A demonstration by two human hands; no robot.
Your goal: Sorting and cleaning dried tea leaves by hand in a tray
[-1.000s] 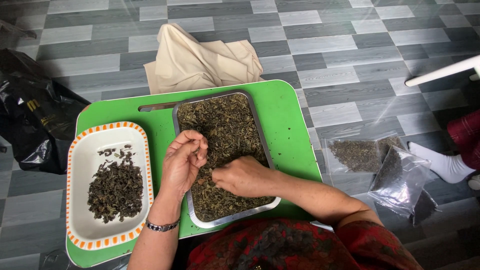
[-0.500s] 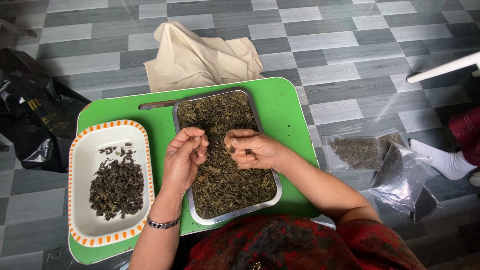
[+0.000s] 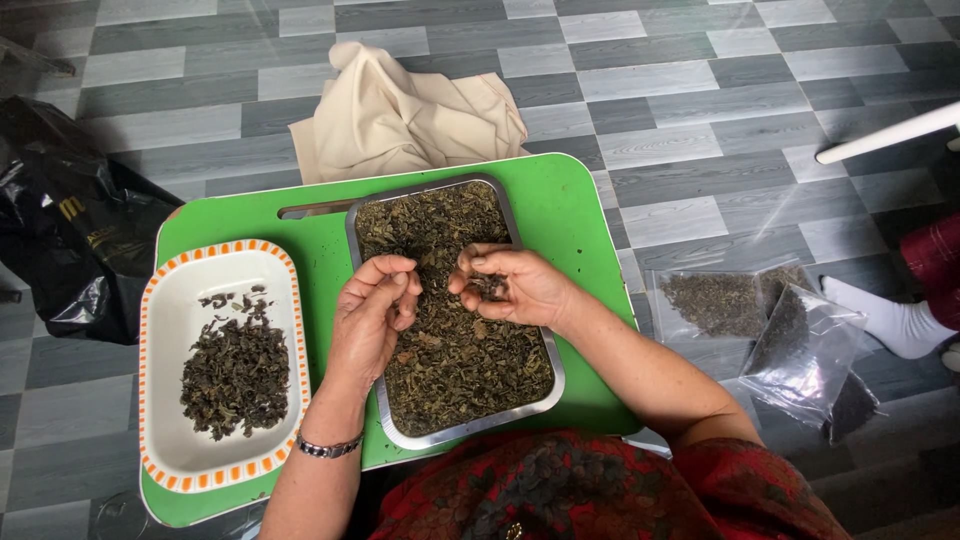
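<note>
While the right hand [image 3: 515, 288] is cupping a pinch of dried leaves [image 3: 489, 287] in its half-curled grip, the left hand [image 3: 372, 315] is pinching its fingertips together just left, both hovering over the metal tray [image 3: 555, 372] on the green bench [image 3: 570, 215]; a white dish [image 3: 165, 330] is lying far left.

- We see the bench [image 3: 580, 220] on the floor [image 3: 700, 90], with a metal tray [image 3: 552, 372] of dried leaves [image 3: 450, 370] on its middle.
- Left of the tray, on the bench, sits an oval dish [image 3: 165, 300] holding a smaller leaf pile [image 3: 233, 375].
- Behind the bench lies a folded cloth [image 3: 400, 115].
- Left of the bench lies a plastic bag [image 3: 60, 240].
- Right of it, on the floor, lie clear pouches [image 3: 790, 340] of leaves, with a socked foot [image 3: 885, 320] just beyond.
- Our left hand [image 3: 370, 315] and right hand [image 3: 515, 290] hover over the tray, side by side.
</note>
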